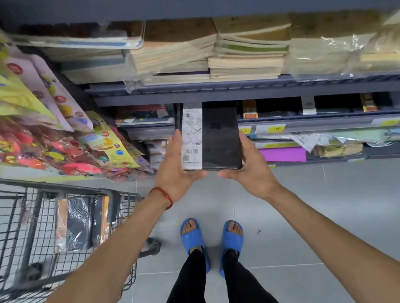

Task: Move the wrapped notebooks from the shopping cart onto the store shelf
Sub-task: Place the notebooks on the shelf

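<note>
Head view. Upper left: hanging toy packets (36, 141). Lower left: wire shopping cart (115, 195), with one wrapped pack (79, 224) lying inside. Top: shelf (261, 88) stacked with paper pads (209, 53), some in plastic; its grey front edge crosses over the far end of the held pack. Centre: black wrapped notebooks (219, 137) with a white barcode strip, held in front of the lower shelf (324, 122) with yellow price tags (275, 128). Left hand (174, 170) grips the near left corner, thumb along the edge. Right hand (251, 168) grips the near right corner, fingers curled beneath. Bottom: grey tiled floor (344, 211), blue sandals (192, 239).
</note>
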A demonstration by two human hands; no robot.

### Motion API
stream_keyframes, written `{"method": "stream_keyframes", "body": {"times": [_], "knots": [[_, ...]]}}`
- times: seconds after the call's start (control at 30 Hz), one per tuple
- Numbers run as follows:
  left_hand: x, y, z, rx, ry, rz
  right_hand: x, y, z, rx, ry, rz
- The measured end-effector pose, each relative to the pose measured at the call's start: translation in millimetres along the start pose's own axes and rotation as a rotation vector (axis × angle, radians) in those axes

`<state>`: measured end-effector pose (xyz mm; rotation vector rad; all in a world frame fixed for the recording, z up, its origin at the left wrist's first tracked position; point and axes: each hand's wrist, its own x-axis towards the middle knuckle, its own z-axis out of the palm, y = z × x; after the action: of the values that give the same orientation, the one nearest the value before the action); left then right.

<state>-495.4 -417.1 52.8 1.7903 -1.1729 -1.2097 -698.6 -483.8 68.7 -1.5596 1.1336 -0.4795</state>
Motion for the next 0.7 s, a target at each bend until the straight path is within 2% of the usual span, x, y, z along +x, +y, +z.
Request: {"method": "stream_keyframes", "body": {"times": [0.17,0.3,0.6,0.7], "knots": [[6.7,-21.5,6.5,0.124,0.19,0.05,9.6,10.4,6.7,0.05,0.034,-0.04],[10.8,-39.3,8.6,0.036,0.273,0.003,19.1,22.1,21.0,0.072,0.096,-0.071],[24.6,-50.0,5.2,0.073,0.34,0.105,34.5,40.2,30.5,0.11,0.109,-0.095],[29.5,-50.1,6.8,0.07,0.397,0.148,39.3,44.7,30.6,0.116,0.164,-0.106]]}}
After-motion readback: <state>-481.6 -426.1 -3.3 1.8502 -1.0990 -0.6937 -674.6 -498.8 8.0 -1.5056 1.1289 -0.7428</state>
